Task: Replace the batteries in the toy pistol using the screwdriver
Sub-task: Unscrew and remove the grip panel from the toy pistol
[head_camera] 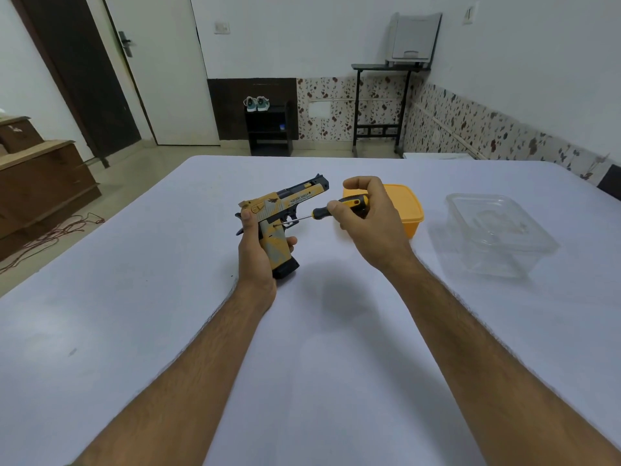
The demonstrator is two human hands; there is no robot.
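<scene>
Toy pistol (281, 210) grip mostly hidden by left hand (257, 253).

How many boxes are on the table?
2. A yellow box sits just behind the right hand, partly hidden by it. A clear plastic box sits further right on the table. No others show.
</scene>
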